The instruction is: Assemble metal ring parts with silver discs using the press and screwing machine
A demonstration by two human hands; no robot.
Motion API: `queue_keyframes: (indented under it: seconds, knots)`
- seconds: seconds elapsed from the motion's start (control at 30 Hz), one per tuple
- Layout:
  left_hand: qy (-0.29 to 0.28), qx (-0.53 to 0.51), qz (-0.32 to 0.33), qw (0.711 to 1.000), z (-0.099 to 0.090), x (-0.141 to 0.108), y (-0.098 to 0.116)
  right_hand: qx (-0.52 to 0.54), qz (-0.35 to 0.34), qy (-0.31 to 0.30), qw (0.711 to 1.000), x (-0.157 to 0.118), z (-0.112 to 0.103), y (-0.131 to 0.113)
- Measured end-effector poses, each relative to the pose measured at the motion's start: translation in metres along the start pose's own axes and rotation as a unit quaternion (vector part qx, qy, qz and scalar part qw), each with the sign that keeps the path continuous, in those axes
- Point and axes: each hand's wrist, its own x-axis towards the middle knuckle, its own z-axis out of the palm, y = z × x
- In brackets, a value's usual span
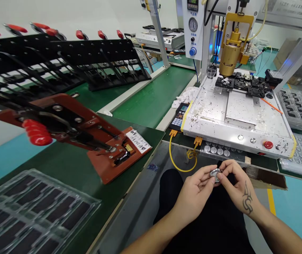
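Both my hands meet above my lap around a small round silver disc (215, 175). The thumb and fingers of my left hand (197, 188) pinch its left side. At its right edge, the thumb and fingertips of my right hand (237, 183) close on it too. My fingertips cover part of its rim, and the marks on its face are too small to read. Just beyond my hands, several similar round silver pieces (213, 151) lie in a clear tray under the front of the white machine (235, 130).
On the left bench stands a red-brown clamp fixture (103, 141) with a red handle, near a clear plastic tray (31, 211) with dark inserts. A gold dispensing head (229, 58) hangs over black fixtures (243, 84). A yellow cable (176, 165) loops down beside a keypad controller (179, 118).
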Motion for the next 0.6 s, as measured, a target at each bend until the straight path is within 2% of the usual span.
queue_keyframes:
  seconds: [0.13, 0.27, 0.33, 0.43, 0.5, 0.6]
  knots:
    - [-0.007, 0.079, 0.015, 0.997, -0.007, 0.001, 0.001, -0.089, -0.027, 0.008, 0.996, 0.000, -0.001, 0.010]
    - [-0.057, 0.224, 0.038, 0.972, -0.018, 0.003, 0.016, -0.115, -0.081, -0.101, 0.985, 0.008, -0.006, 0.009]
    - [-0.058, 0.261, 0.050, 0.962, -0.022, 0.005, 0.023, -0.092, -0.093, -0.119, 0.984, 0.015, -0.007, 0.005]
    - [-0.007, 0.187, 0.046, 0.981, -0.024, 0.008, 0.027, 0.023, 0.012, -0.079, 0.997, 0.023, -0.004, -0.001]
    - [0.032, 0.127, 0.030, 0.991, -0.022, 0.010, 0.025, 0.123, 0.090, -0.056, 0.987, 0.027, 0.001, -0.002]
    - [0.048, 0.103, 0.018, 0.993, -0.019, 0.009, 0.022, 0.217, 0.143, -0.053, 0.964, 0.027, 0.010, 0.000]
